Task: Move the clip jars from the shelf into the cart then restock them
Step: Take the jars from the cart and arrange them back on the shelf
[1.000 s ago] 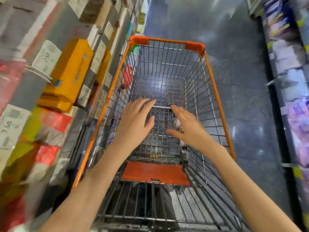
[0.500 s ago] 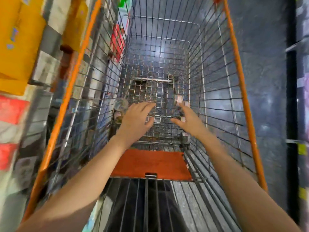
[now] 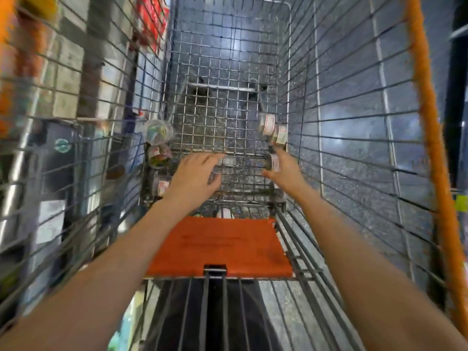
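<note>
I look down into a wire cart (image 3: 354, 148) with orange rims. Small clear clip jars lie on its floor: one with coloured clips (image 3: 158, 131) at the left wall, another (image 3: 159, 157) below it, a third (image 3: 160, 184) by my left wrist. At the right wall lie two labelled jars (image 3: 272, 127) and one more (image 3: 274, 162) right at my right fingertips. My left hand (image 3: 195, 177) reaches down with fingers spread and holds nothing. My right hand (image 3: 286, 173) is stretched out with straight fingers beside that jar; touching or apart, I cannot tell.
An orange child-seat flap (image 3: 220, 245) lies below my forearms. Blurred shelves with boxed goods (image 3: 50, 84) run along the left outside the cart. Dark speckled floor (image 3: 228, 59) shows through the cart's mesh bottom.
The view has dropped deeper into the cart and my hands have reached further down toward its floor. The jars along both walls have come into view.
</note>
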A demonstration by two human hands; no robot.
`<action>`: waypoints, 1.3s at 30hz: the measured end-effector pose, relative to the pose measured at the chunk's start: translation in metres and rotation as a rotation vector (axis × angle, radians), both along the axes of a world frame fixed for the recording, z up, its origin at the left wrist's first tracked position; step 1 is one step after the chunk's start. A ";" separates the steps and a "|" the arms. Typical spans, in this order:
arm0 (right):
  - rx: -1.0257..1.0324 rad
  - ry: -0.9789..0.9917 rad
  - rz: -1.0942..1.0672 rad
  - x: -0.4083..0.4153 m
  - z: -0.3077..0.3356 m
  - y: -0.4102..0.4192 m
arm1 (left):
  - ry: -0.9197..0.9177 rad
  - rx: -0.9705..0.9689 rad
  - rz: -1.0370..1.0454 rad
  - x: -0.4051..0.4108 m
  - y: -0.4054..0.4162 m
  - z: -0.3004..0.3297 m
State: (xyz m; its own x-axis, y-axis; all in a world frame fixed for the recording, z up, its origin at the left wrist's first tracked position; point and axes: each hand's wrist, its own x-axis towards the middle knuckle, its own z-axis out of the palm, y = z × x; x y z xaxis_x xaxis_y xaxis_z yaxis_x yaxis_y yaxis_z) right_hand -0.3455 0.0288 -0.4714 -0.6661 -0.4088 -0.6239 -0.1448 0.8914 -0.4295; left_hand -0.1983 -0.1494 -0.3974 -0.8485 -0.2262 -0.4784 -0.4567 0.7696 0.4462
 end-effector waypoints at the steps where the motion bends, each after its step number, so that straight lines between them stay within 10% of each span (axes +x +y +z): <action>1: 0.010 0.007 0.019 -0.001 -0.008 0.001 | -0.006 0.007 0.004 0.001 0.000 -0.003; 39: -0.168 -0.238 0.401 0.055 0.011 -0.072 | -0.077 -0.030 -0.012 0.034 0.003 -0.045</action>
